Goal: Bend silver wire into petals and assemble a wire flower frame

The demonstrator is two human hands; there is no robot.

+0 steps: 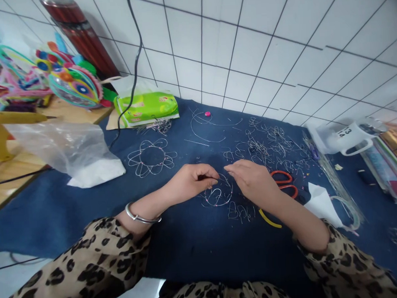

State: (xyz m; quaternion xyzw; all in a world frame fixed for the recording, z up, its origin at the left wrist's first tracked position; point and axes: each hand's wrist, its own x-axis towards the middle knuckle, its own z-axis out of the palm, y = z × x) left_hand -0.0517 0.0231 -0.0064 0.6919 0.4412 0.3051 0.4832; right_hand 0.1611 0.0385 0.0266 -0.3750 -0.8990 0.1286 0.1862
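Observation:
My left hand [198, 180] pinches the edge of a thin wire ring [216, 205] dotted with small pinkish spots. Inside the ring shows a bent wire loop. Just right of it, my right hand [253, 182] has thumb and fingertips pressed together near the ring's upper edge; what it grips is too fine to make out. On the cloth to the left lies a flower-shaped wire frame [164, 159] with looped petals around a ring. Several short bent wires [239, 212] lie below my right hand. Red-handled scissors [291, 191] rest partly hidden behind my right forearm.
A dark blue cloth [189, 249] covers the table. Tangled wire pieces [266, 142] spread at the back right, near a white mug [354, 139]. A green tissue pack [148, 108], plastic bag [78, 149] and yellow glue gun [5, 129] stand left. A black cable [136, 60] hangs down.

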